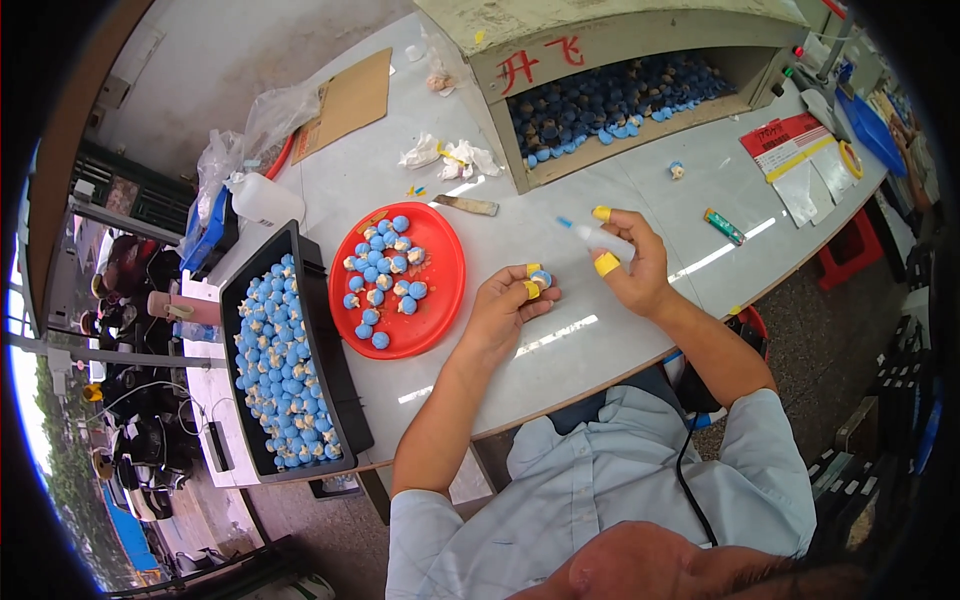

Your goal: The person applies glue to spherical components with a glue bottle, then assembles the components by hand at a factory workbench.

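My left hand (502, 308), yellow tape on its thumb and a fingertip, pinches a small blue-and-cream figure piece (541, 279) above the table. To its right, my right hand (640, 268) grips a small whitish squeeze bottle (603, 241) between taped thumb and finger. The bottle's blue nozzle points up and left, apart from the piece. Left of my left hand lies a round red tray (436, 318) holding several similar blue pieces (380, 262). Beyond that, a black bin (350, 440) is heaped with many more.
A box-like housing (640, 60) at the back holds dark blue pieces. Around the table are a flat scraper-like tool (467, 205), crumpled white tissue (450, 155), a green tube (724, 227), a lone piece (677, 171), a white bottle (266, 200), and scissors with a yellow handle (851, 160).
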`<state>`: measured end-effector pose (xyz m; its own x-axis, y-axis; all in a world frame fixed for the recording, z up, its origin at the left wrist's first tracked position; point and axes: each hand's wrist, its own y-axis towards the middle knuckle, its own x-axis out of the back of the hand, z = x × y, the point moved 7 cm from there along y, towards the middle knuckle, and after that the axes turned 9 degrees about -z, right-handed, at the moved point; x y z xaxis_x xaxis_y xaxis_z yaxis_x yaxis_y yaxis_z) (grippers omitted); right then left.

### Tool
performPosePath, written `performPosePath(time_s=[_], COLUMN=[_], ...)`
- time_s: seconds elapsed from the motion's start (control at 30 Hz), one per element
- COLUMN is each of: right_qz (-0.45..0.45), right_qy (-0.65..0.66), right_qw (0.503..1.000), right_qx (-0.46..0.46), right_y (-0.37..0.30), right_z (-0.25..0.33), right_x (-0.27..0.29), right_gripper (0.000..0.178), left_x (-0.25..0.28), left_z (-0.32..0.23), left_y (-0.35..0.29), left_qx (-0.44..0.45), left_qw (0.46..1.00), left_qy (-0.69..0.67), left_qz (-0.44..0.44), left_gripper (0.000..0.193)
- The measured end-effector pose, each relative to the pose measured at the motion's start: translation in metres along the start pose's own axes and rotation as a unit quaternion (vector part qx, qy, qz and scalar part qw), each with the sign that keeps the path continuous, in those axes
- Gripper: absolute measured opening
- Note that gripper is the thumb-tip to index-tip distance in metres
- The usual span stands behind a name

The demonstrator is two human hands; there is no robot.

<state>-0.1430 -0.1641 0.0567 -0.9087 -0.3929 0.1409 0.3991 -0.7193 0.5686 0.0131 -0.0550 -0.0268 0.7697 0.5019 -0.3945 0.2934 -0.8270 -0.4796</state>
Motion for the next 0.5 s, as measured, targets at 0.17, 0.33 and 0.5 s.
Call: performPosePath(time_s=[0.17,0.33,0.5], right_qz=[-0.001,-0.137,-0.232], right_qy=[0.034,-0.166,-0.346], right_qw=[0.99,0.961,0.905], right_qx=[-0.135,-0.175,-0.087], right_y=[0.011,0.016,0.015], right_z=[-0.019,-0.063,-0.095], right_x=[0.027,0.134,0.256], right_gripper=[0.03,0.021,0.022], left_x=[0.002,0.0,-0.001], left_z=[-0.001,-0.005,-0.005], left_y=[0.0,-0.004,-0.004], left_qx=[0.008,0.017,0.016], left_qw=[0.999,0.998,0.999], left_qy=[-0.039,-0.061,-0.036], left_qz=[-0.002,0.007,0.02], left_gripper=[0.021,0.019,0.019])
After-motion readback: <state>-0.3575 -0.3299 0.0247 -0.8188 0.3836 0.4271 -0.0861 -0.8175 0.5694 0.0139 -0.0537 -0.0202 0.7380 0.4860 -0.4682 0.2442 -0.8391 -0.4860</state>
